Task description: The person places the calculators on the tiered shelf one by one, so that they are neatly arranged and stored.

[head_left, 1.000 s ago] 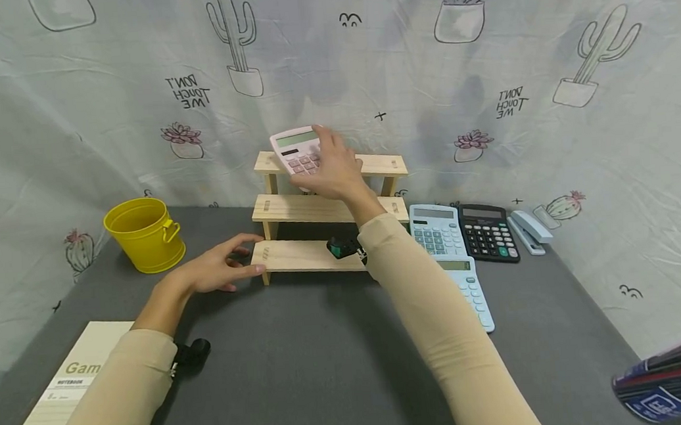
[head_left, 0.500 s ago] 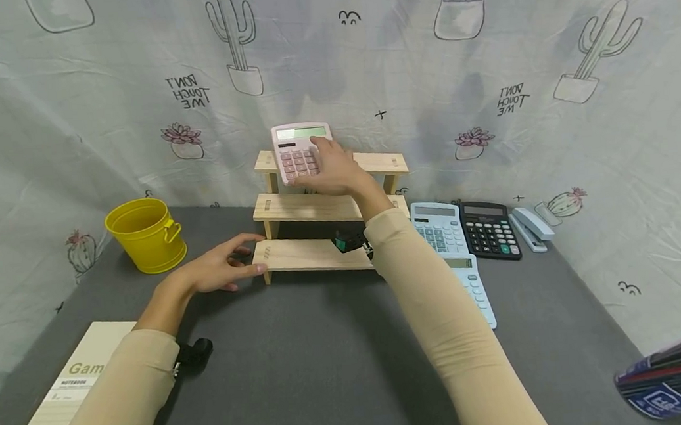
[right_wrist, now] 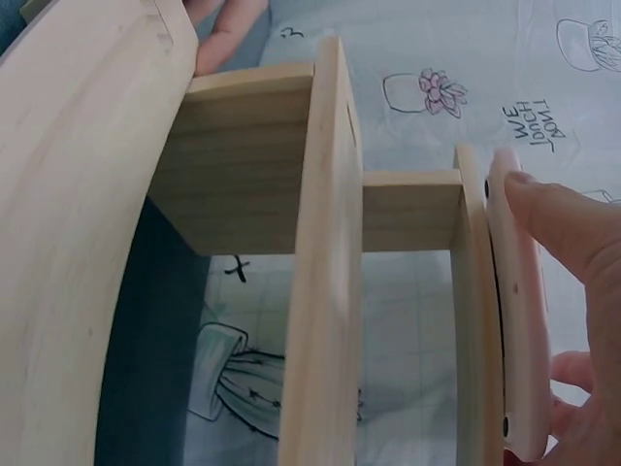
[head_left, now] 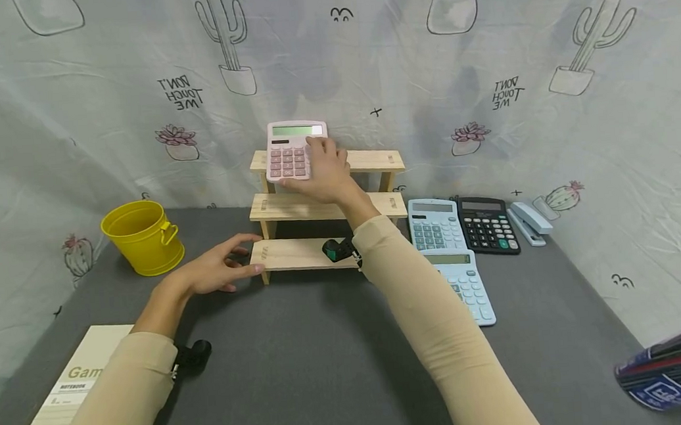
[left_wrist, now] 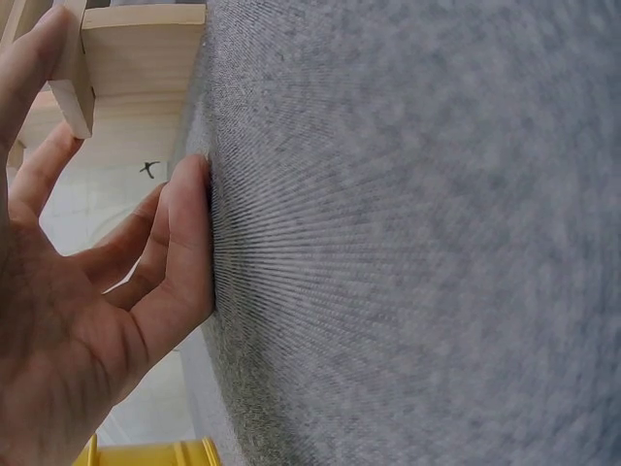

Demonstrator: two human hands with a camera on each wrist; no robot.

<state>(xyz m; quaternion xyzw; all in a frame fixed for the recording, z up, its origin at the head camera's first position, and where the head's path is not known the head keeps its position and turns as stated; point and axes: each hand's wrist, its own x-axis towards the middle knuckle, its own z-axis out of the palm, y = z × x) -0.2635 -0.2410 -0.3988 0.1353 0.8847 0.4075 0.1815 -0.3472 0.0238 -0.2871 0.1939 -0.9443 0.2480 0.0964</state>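
A pink calculator is over the left part of the top tier of a three-tier wooden display stand. My right hand grips its right side, thumb along the lower edge and fingers toward the display. In the right wrist view, the underside of the calculator lies close along the top board. My left hand holds the left end of the lowest tier between thumb and index finger. Its other fingers are bent down at the grey table, as the left wrist view shows.
Right of the stand are two light blue calculators, a black calculator and a blue stapler. A yellow bucket stands at the left, with a notebook nearer. A pencil holder is at the right edge.
The pink calculator has turned from a tilt to nearly straight and come down slightly onto the top tier with my right hand. My left hand stays at the lowest tier.
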